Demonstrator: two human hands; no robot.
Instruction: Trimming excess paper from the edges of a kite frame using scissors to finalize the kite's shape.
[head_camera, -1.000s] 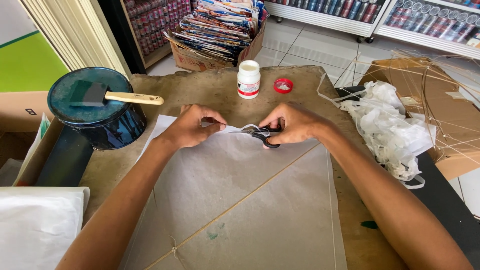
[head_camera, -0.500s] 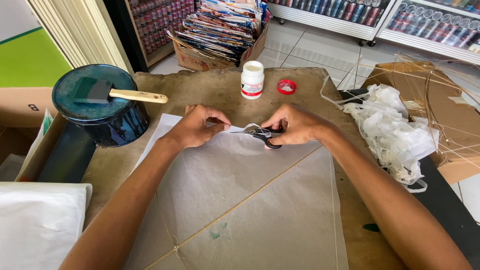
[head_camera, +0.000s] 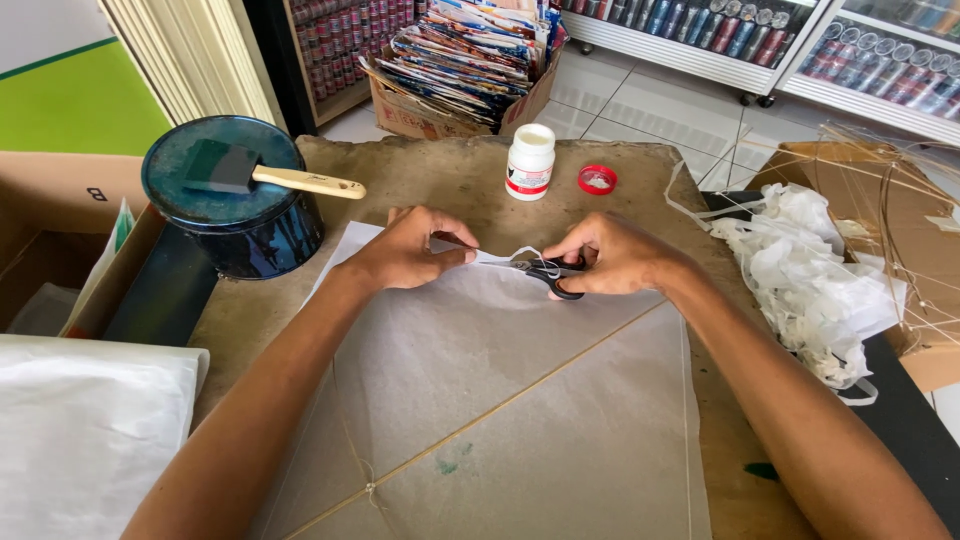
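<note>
Head camera looks down on the right hand (head_camera: 620, 258), closed around a pair of black-handled scissors (head_camera: 548, 275) whose blades bite into the far edge of a sheet of thin white paper (head_camera: 500, 400). The left hand (head_camera: 405, 252) pinches that same edge just beside the blades, fingers together on the paper, keeping it taut. That tension looks to me like the key to a clean cut: flimsy paper buckles if it slackens, so short snips close to the pinching fingers seem wisest. The sheet, crossed by a thin stick, lies over the near half of the worn brown table (head_camera: 440, 175). Toward the far edge stand a small white bottle (head_camera: 530, 162) and its red cap (head_camera: 598, 179); at the left edge sits a dark round tin (head_camera: 235, 215) with a foam brush (head_camera: 265, 175) on top, and white paper scraps (head_camera: 810, 275) are heaped at the right edge.
</note>
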